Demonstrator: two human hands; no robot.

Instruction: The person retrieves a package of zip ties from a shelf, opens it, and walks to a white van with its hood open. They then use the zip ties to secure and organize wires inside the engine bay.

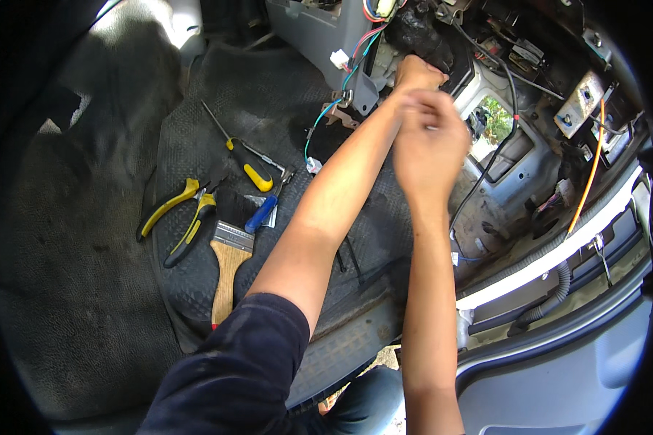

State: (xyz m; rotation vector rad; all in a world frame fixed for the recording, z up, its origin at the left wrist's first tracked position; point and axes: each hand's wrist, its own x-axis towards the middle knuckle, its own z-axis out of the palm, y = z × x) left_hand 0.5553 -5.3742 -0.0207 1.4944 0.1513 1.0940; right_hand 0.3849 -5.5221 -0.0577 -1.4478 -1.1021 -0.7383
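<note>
My left hand (418, 75) reaches up to a black wrapped bundle (422, 32) in the opened dashboard. Its fingers look curled in, and whatever they grip is hidden. Just below it, my right hand (434, 141) is smeared by motion close to the left wrist, its fingers seemingly bent; I cannot make out anything in them. Left of the bundle, thin coloured wires (356, 61) hang along a grey panel (319, 40), with a white connector (339, 59) near its edge. A black cable (514, 94) loops down to the right of my hands.
On the black floor mat (268, 87) lie yellow-and-black pliers (199, 228), a yellow-handled screwdriver (256, 174), a blue-handled tool (261, 214) and a wooden-handled paintbrush (228, 268). A metal bracket (579, 105) and an orange wire (591, 174) are at right, above the white-edged door sill (515, 279).
</note>
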